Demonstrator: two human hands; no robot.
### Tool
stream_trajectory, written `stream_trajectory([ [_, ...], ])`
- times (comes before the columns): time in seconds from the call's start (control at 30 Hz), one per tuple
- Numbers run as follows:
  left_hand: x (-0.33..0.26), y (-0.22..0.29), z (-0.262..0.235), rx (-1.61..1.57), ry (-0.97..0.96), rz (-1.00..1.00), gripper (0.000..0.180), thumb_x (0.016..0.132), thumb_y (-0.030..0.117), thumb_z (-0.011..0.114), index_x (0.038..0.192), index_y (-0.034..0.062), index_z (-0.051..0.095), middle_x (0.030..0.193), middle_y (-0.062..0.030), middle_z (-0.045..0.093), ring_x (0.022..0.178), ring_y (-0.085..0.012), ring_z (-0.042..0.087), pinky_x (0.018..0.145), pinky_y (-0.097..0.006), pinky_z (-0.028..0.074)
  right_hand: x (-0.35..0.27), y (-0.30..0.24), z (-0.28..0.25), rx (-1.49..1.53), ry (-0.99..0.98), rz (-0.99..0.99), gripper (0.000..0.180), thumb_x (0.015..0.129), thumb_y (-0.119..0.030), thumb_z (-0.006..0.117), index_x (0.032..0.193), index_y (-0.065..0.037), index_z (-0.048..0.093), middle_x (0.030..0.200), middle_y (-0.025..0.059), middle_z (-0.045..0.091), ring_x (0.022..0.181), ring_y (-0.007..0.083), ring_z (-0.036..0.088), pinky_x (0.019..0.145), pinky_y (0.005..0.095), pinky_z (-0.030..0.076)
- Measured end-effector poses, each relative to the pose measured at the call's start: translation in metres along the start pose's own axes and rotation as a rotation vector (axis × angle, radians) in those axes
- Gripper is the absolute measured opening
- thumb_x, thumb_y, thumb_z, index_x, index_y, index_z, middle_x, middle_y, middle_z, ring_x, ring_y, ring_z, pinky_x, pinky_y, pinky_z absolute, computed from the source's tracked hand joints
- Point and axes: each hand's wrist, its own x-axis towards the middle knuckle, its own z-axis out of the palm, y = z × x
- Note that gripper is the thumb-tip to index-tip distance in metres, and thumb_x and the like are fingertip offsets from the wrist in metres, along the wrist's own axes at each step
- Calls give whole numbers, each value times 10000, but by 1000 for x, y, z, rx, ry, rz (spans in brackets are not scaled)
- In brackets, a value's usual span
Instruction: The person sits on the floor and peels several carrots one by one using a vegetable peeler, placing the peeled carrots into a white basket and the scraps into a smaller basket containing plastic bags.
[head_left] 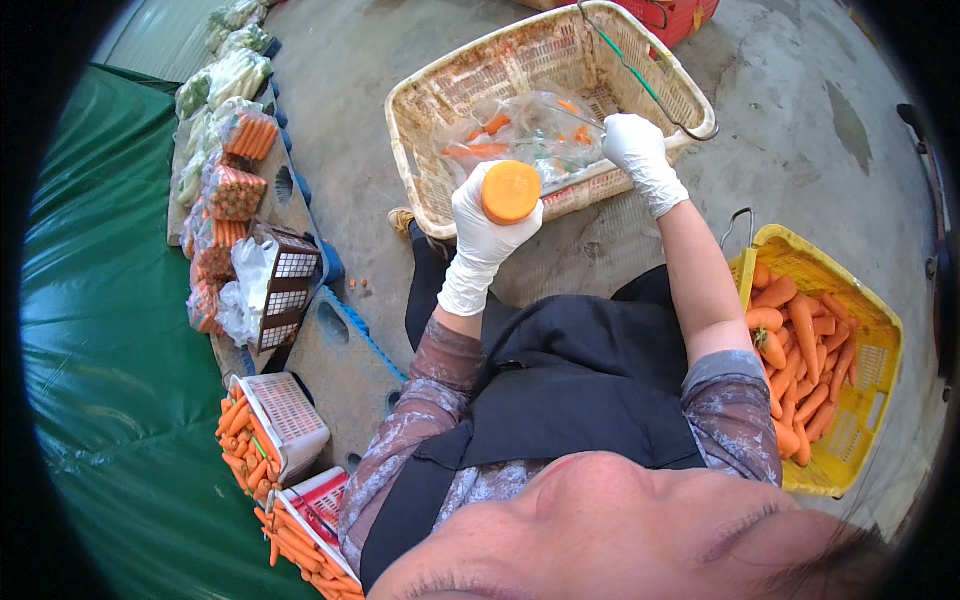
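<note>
My left hand (487,228), in a white glove, is closed around a thick carrot (511,192), its round, flat cut end facing up. My right hand (640,158), also gloved, is a closed fist to the right and a little farther off. A thin, blade-like metal strip (590,122) sticks out from it leftward; its grip is hidden in the fist. Both hands are over the near side of a dirty cream plastic crate (425,190). Inside the crate lie clear plastic bags (545,115) and orange carrot pieces (480,150).
A green-wrapped wire handle (640,80) arches over the crate's right side. On my right is a yellow crate (865,430) of carrots. To the left, bagged carrots (237,192), a brown basket (285,300) and white baskets (290,420) of carrots line a green tarp (110,300).
</note>
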Motion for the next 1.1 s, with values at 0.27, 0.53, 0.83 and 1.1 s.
stream_trajectory([
  [0.27, -8, -5, 4, 75, 53, 96, 382, 621, 54, 771, 959, 21, 595, 882, -56, 639, 805, -147, 623, 774, -289, 501, -15, -8, -13, 57, 17, -30, 189, 824, -279, 578, 834, -127, 690, 836, 141, 676, 803, 339, 654, 715, 432, 519],
  [0.53, -5, -6, 19, -1071, 188, -474, 450, 824, 374, 685, 1108, 68, 517, 901, -50, 583, 792, -184, 584, 728, -343, 514, -21, -15, -14, 1010, -311, 33, 312, 848, -346, 648, 926, -49, 705, 699, -3, 637, 622, 104, 563, 588, 289, 470],
  [0.83, -4, -57, 32, -1390, 258, -718, 679, 839, 697, 465, 1143, 91, 488, 974, -81, 570, 854, -233, 566, 826, -407, 498, -70, -36, -45, 1219, -680, -139, 539, 810, -506, 656, 1081, -40, 677, 815, 41, 646, 563, 73, 463, 485, 240, 345],
  [1.1, -11, -44, 39, -924, 45, -794, 724, 947, 587, 303, 1381, 12, 372, 1386, -206, 425, 1295, -354, 372, 1110, -487, 250, -164, 19, -83, 1527, -436, 87, 469, 725, -416, 748, 977, -25, 684, 644, -9, 569, 480, 56, 373, 440, 236, 260],
])
